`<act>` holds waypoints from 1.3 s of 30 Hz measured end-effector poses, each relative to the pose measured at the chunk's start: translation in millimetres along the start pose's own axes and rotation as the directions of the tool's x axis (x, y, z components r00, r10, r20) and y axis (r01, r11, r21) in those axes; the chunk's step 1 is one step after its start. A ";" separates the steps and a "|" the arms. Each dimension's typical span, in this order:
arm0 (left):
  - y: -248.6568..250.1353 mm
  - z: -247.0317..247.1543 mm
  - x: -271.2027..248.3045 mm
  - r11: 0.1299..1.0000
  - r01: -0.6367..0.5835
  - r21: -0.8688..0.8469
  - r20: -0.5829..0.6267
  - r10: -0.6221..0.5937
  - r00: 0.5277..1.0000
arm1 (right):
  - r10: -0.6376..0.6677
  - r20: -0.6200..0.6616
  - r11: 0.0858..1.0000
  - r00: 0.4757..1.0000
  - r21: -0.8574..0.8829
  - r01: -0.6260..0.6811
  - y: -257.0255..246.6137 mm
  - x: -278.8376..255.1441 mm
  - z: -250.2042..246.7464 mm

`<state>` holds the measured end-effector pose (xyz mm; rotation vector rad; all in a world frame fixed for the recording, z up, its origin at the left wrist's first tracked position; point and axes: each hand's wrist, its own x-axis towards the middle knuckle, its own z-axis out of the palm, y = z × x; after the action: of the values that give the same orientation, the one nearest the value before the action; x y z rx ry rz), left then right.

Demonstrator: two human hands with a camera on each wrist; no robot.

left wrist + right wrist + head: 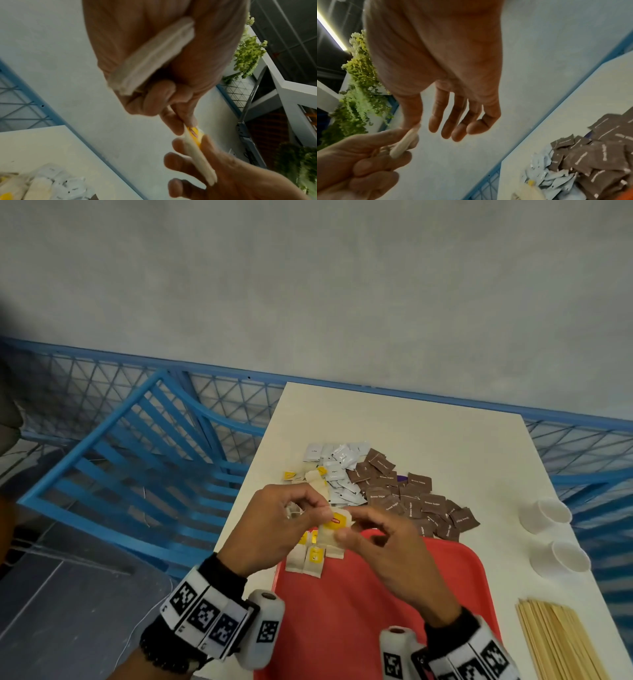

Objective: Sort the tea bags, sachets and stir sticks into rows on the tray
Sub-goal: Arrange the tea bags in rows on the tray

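A pale paper tea bag with a yellow tag is pinched between thumb and fingertips of the left hand and of the right hand, above the far left corner of the red plastic tray; further pale tea bags are clamped in the left palm. Below the hands, a few tea bags lie in a row on the tray. Beyond the hands, white sachets and brown sachets are heaped on the cream worktop, and wooden stir sticks lie right of the right wrist.

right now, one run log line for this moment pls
stage: tea bags | left hand: holds spare tea bags | right hand: pinches tea bag with left | tray: few tea bags placed
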<state>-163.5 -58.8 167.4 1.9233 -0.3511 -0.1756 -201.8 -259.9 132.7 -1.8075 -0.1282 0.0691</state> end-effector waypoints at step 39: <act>-184.6 78.0 -7.8 0.694 0.219 0.686 0.096 -0.384 0.918 | 0.592 -0.349 0.699 0.727 -0.227 -0.678 159.0 32.0 70.0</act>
<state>-163.8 -62.8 -33.1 2.6903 -0.2599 -0.5683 -170.2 -225.7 -37.7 -2.1163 0.7365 0.3337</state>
